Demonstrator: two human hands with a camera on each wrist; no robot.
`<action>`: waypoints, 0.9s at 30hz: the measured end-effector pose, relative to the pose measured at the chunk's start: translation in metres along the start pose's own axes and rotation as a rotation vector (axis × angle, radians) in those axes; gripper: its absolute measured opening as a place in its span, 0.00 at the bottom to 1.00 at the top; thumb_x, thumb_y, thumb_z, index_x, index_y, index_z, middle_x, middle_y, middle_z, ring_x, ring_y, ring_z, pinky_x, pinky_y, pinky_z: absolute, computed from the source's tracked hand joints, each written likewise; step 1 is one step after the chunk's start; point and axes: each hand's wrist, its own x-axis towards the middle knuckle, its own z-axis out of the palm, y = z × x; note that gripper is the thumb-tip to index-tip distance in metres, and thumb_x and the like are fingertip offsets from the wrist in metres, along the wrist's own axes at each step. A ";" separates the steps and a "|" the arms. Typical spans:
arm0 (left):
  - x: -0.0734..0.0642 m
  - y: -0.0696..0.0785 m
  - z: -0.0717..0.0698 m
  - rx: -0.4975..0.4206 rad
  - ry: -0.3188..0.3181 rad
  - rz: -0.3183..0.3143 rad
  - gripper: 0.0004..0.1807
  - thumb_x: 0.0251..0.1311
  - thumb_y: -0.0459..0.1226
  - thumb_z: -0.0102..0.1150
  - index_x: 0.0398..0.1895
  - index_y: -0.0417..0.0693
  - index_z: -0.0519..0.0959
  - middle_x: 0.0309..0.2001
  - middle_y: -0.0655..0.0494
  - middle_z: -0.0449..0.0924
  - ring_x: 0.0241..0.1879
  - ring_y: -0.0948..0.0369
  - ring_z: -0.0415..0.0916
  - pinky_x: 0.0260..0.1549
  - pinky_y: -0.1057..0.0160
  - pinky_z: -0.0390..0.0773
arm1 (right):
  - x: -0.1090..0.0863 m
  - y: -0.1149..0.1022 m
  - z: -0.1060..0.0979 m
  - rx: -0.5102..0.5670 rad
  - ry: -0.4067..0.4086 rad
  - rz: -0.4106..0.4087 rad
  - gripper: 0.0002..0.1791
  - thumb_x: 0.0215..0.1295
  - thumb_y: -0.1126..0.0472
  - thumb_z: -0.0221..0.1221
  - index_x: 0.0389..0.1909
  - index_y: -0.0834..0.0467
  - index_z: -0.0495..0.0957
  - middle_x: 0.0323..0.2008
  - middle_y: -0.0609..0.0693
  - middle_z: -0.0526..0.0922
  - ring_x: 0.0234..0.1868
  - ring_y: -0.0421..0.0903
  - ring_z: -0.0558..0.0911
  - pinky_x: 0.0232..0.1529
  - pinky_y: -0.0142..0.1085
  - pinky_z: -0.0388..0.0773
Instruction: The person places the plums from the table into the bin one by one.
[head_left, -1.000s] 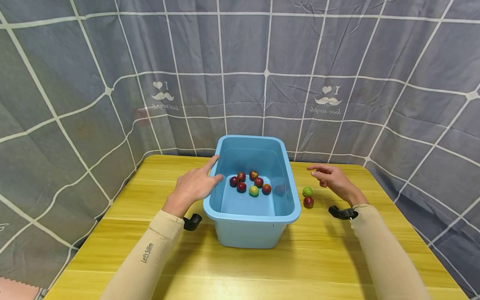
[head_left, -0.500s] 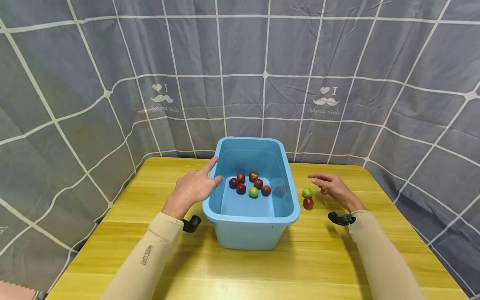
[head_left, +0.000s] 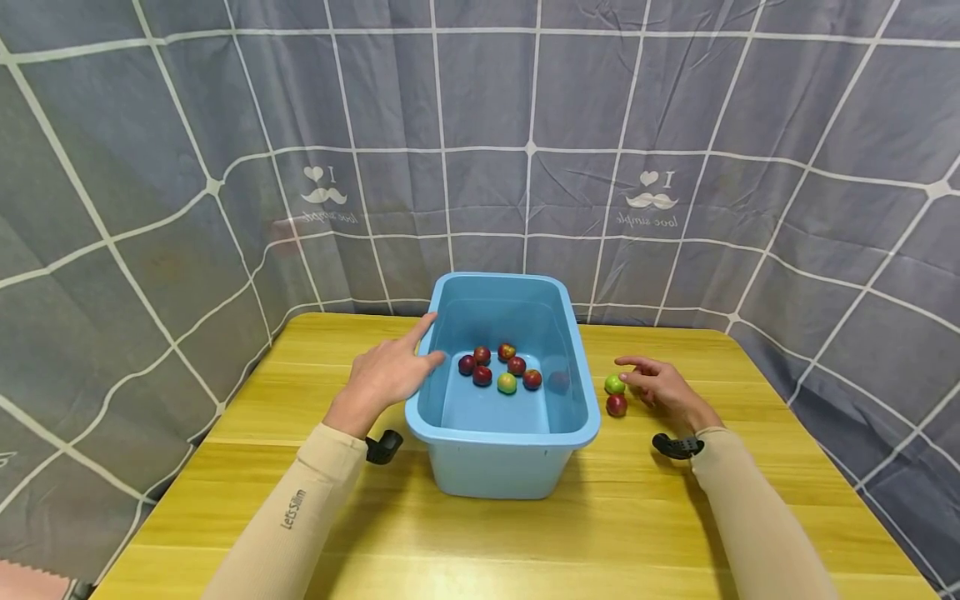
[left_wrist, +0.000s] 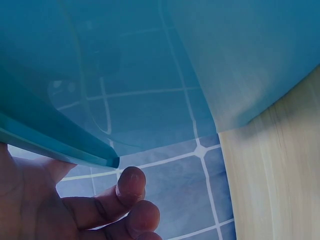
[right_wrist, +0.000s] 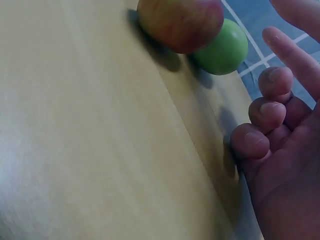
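A deep light-blue plastic tub (head_left: 491, 467) stands on the table with several small red apples (head_left: 482, 376) and one yellow-green apple (head_left: 507, 383) on its floor. My left hand (head_left: 386, 375) rests on the tub's left rim, index finger along it and thumb over the inner side. In the left wrist view the other fingers (left_wrist: 131, 185) hang loosely below the rim. Right of the tub, a green apple (head_left: 614, 384) and a red apple (head_left: 617, 406) sit side by side. My right hand (head_left: 663, 392) is at the green apple, thumb and index spread, other fingers loosely bent, holding nothing.
The yellow wooden table (head_left: 480, 550) extends around the tub. A grey curtain (head_left: 487, 192) with white grid lines hangs behind the table and at both sides. Black wrist straps (head_left: 678, 447) sit on both arms.
My right hand has lowered and come toward the green apple, its fingertips now beside it. The left hand stays on the rim, and the apples lie as before.
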 end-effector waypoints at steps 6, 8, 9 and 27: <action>0.000 0.001 -0.001 0.005 -0.003 0.000 0.40 0.68 0.61 0.43 0.81 0.76 0.44 0.68 0.43 0.73 0.41 0.48 0.79 0.24 0.55 0.72 | -0.002 0.002 0.001 0.009 0.023 0.032 0.31 0.70 0.52 0.62 0.68 0.63 0.70 0.31 0.51 0.71 0.25 0.44 0.67 0.27 0.33 0.68; 0.000 0.002 -0.002 0.007 -0.001 0.002 0.40 0.69 0.61 0.42 0.81 0.76 0.43 0.68 0.43 0.73 0.43 0.47 0.79 0.24 0.55 0.72 | -0.002 0.001 0.000 -0.005 0.029 0.039 0.31 0.70 0.51 0.62 0.68 0.63 0.71 0.31 0.50 0.71 0.26 0.44 0.68 0.28 0.32 0.67; 0.001 0.002 -0.002 0.008 0.000 0.003 0.40 0.69 0.61 0.42 0.81 0.76 0.43 0.68 0.43 0.73 0.44 0.47 0.79 0.24 0.55 0.72 | -0.002 0.001 0.000 -0.014 0.032 0.045 0.31 0.69 0.51 0.63 0.68 0.62 0.71 0.31 0.49 0.71 0.27 0.44 0.68 0.28 0.32 0.67; -0.001 0.000 -0.001 0.011 -0.001 -0.002 0.40 0.69 0.61 0.43 0.81 0.76 0.43 0.64 0.43 0.76 0.43 0.48 0.79 0.23 0.55 0.72 | 0.000 0.003 0.006 -0.113 0.026 0.078 0.30 0.65 0.48 0.67 0.61 0.63 0.78 0.35 0.49 0.78 0.30 0.43 0.70 0.29 0.31 0.66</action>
